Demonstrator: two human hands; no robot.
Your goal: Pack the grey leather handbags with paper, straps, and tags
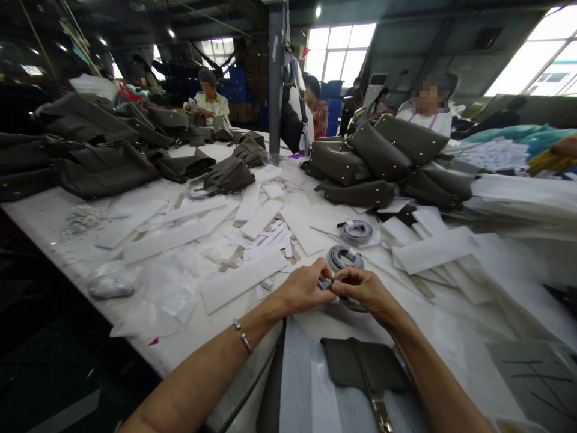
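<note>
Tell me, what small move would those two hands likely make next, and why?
Probably they pull the wrapping off the grey strap a bit further. Both the left hand and the right hand pinch it between fingertips just above the table, and two coiled straps still in their wrapping lie just beyond. A grey bag waits below the wrists.

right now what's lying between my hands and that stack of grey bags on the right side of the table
In the head view, two coiled grey straps lie on white paper strips between your hands and the bag stack.
</note>
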